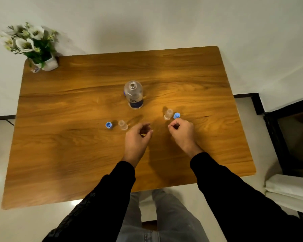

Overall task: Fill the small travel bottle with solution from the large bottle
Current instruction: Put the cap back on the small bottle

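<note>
A large clear bottle (133, 94) with a blue label stands uncapped at the middle of the wooden table (77, 154). Two small clear travel bottles stand open in front of it: one on the left (123, 125) with a blue cap (108, 125) beside it, one on the right (168, 114) with a blue cap (176, 115) next to it. My left hand (136, 140) hovers just right of the left small bottle, fingers loosely curled, holding nothing. My right hand (182, 132) sits just below the right small bottle and cap, fingers curled, nothing visible in it.
A white pot of white flowers (33, 44) stands at the table's far left corner. White walls lie behind the table. A dark cabinet (290, 137) and white folded items (290, 189) are at the right. My legs show below the near edge.
</note>
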